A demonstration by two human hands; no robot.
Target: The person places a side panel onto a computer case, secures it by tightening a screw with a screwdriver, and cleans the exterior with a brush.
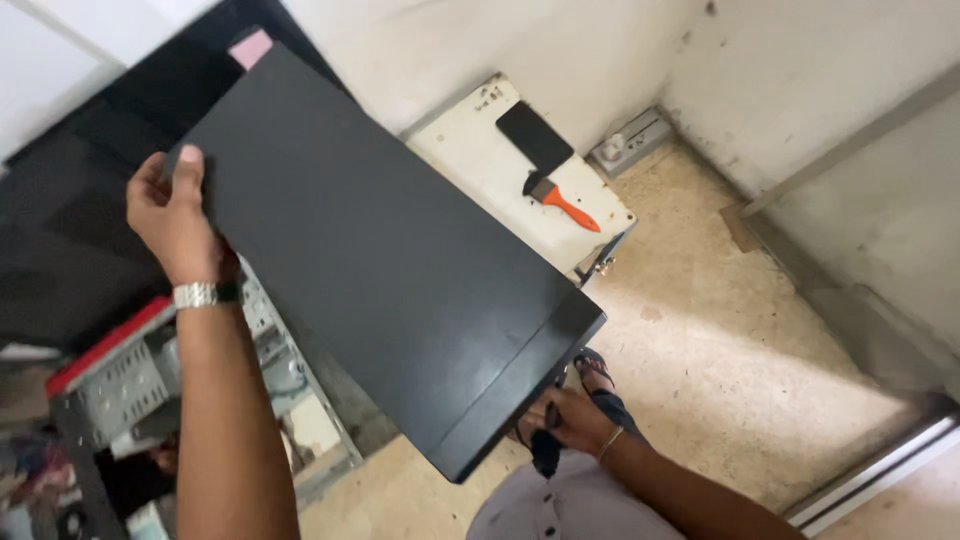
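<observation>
Panel [380, 260], a flat black computer-case side cover, was held in the air between 2 hands, tilted across the view above the open computer case [150, 390]. Left hand [175, 215] clamped the upper edge, thumb on top and fingers behind, steadying the wide sheet. Right hand [570, 418] closed around the lower corner from underneath, carrying its weight. Behind the panel, a brush [560, 198] with an orange handle lay beside a phone [533, 135] on a white box [500, 185], well apart from both hands.
</observation>
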